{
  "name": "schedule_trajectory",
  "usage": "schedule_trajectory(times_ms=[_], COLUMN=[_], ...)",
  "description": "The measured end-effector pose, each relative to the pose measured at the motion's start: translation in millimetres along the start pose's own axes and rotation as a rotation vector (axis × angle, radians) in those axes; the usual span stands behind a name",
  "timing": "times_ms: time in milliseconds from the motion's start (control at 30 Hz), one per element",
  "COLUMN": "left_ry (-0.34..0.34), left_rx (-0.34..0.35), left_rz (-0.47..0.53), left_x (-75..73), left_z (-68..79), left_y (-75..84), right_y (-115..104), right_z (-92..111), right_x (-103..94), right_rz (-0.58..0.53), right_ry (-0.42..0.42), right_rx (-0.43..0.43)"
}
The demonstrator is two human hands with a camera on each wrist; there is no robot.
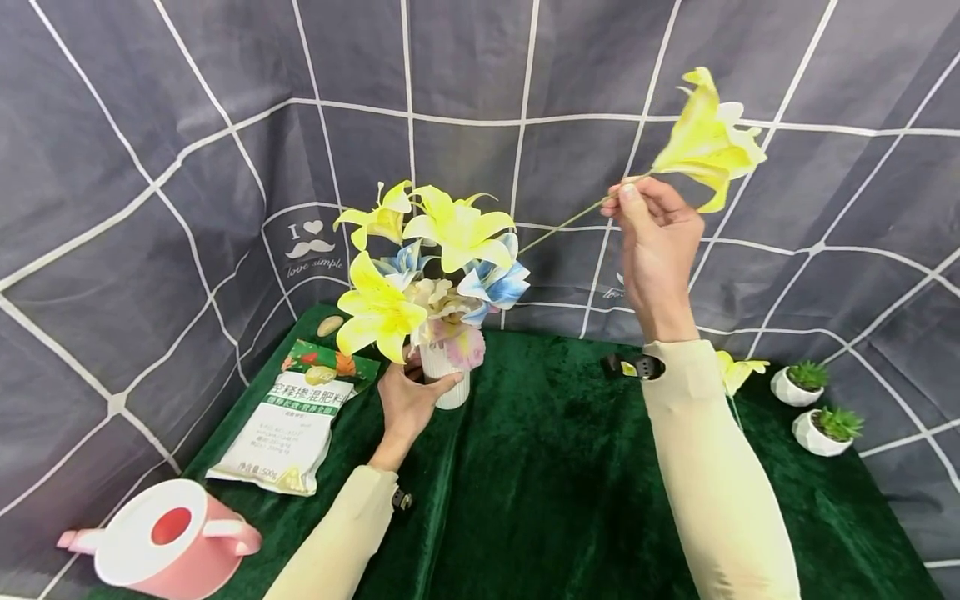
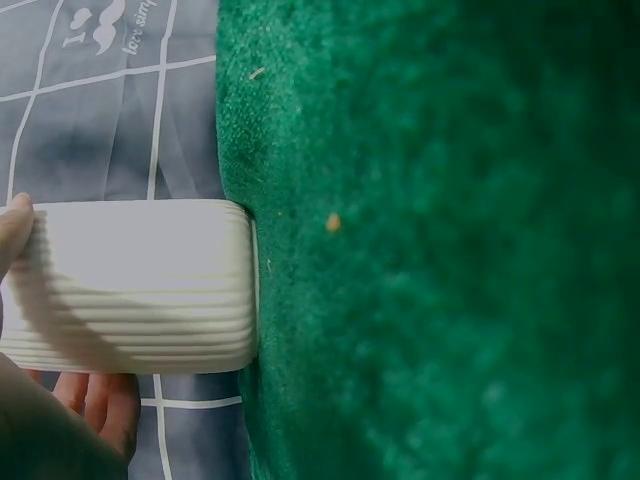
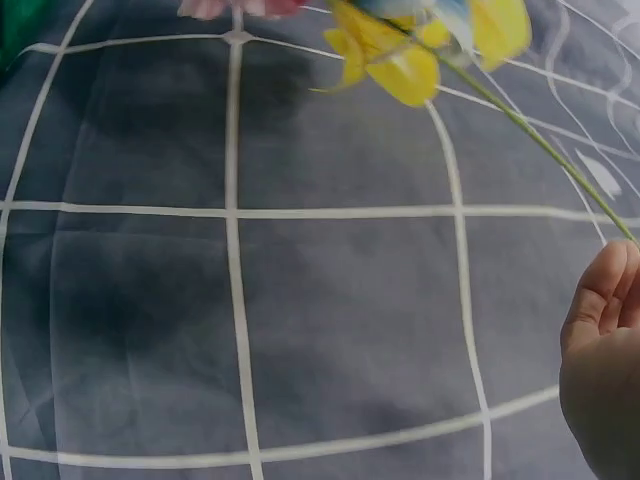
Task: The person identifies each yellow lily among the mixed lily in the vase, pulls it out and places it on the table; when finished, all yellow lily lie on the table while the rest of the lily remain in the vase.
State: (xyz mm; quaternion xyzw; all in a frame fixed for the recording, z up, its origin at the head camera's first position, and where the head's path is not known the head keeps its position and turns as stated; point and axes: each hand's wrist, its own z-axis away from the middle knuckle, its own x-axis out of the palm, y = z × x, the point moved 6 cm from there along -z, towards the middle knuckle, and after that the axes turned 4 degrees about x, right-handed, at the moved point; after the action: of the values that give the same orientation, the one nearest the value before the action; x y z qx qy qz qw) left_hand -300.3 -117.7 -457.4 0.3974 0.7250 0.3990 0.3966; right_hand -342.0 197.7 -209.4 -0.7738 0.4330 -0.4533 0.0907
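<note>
In the head view a ribbed white vase (image 1: 447,383) holds yellow lilies (image 1: 459,227), blue flowers (image 1: 497,283) and a pink bloom (image 1: 465,347). My left hand (image 1: 408,400) grips the vase low on its left side, thumb across the front. The left wrist view shows the vase (image 2: 150,285) standing on the green cloth between thumb and fingers. Up at the right, my right hand (image 1: 660,237) pinches the stem of a single yellow lily (image 1: 708,142) just below its bloom. That stem (image 1: 566,223) slants down leftward, its lower end reaching behind the bouquet.
Left of the vase lie a fertilizer bag (image 1: 288,425) and a pink watering can (image 1: 168,537), with a small tan oval object (image 1: 330,326) behind. Another yellow lily (image 1: 738,371) and two potted succulents (image 1: 799,383) are at the right. Grey checked fabric (image 1: 465,67) hangs around the green-covered table (image 1: 555,483).
</note>
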Motion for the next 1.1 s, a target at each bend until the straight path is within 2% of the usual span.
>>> schedule_trajectory(times_ms=[300, 433, 567, 667, 800, 900, 1100], left_ry=[0.008, -0.002, -0.017, -0.01, 0.004, 0.004, -0.005], left_rx=[0.01, 0.0, -0.009, -0.019, -0.017, -0.011, -0.018], left_rz=[-0.014, -0.016, 0.001, 0.012, -0.002, -0.018, -0.022], left_x=[-3.2, -2.7, -1.4, -2.7, -5.1, -5.1, 0.1], left_z=[-0.8, -1.9, -1.7, -1.3, -1.8, -2.6, -1.6], left_y=[1.3, -0.2, -1.1, -1.5, -1.1, -0.6, -1.8], right_y=[-49.3, -73.4, -97.3, -110.8, -122.4, -126.8, -122.2], right_z=[-1.4, 5.0, 14.8, 22.7, 33.0, 40.8, 59.1], right_x=[-31.9, -44.6, -55.8, -63.2, -75.7, -89.9, -131.6], right_rz=[-0.086, -0.081, 0.005, 0.103, 0.202, 0.32, 0.798], right_ry=[0.101, 0.112, 0.092, 0.054, 0.026, 0.056, 0.133], right_rx=[-0.13, -0.191, -0.247, -0.239, -0.174, -0.084, 0.218])
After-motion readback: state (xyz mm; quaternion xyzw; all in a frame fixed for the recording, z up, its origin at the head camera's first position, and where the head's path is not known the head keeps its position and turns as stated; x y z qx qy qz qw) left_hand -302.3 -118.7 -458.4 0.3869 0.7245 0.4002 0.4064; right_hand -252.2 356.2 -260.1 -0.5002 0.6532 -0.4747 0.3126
